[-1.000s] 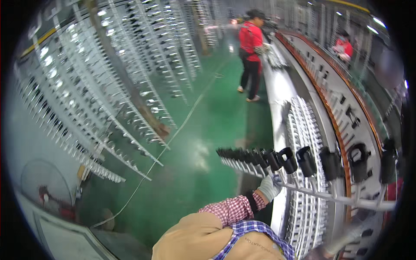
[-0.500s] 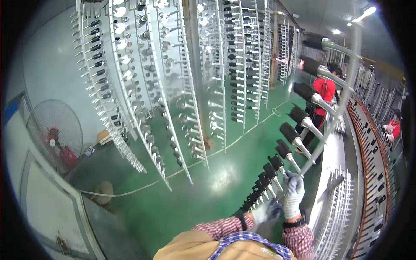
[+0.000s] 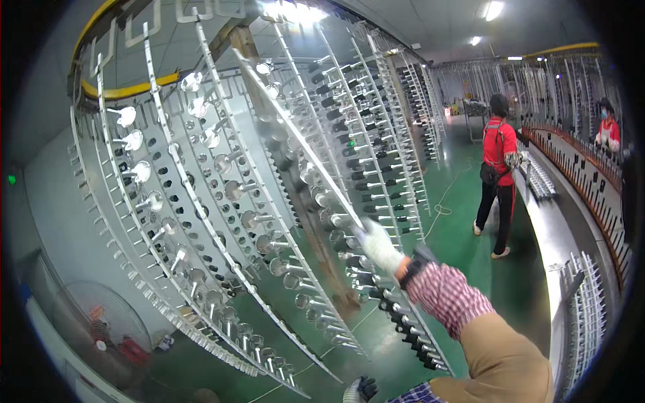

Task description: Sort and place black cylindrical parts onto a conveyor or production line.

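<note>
Bright white ceiling strip lights (image 3: 494, 9) are glaring overhead, the glossy green floor (image 3: 463, 242) is reflecting softly, and fisheye edges are bending and darkening.

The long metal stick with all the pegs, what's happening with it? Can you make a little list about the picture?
right hand: gloved, gripping the long metal rack bar and holding it up at a slant
left hand: gloved, low at the picture's edge, holding nothing that shows
bar's lower end: dark caps on its pegs
behind the bar: hanging racks with shiny round-headed pegs
floor: green
others: person in a red top standing by a long workbench
</note>
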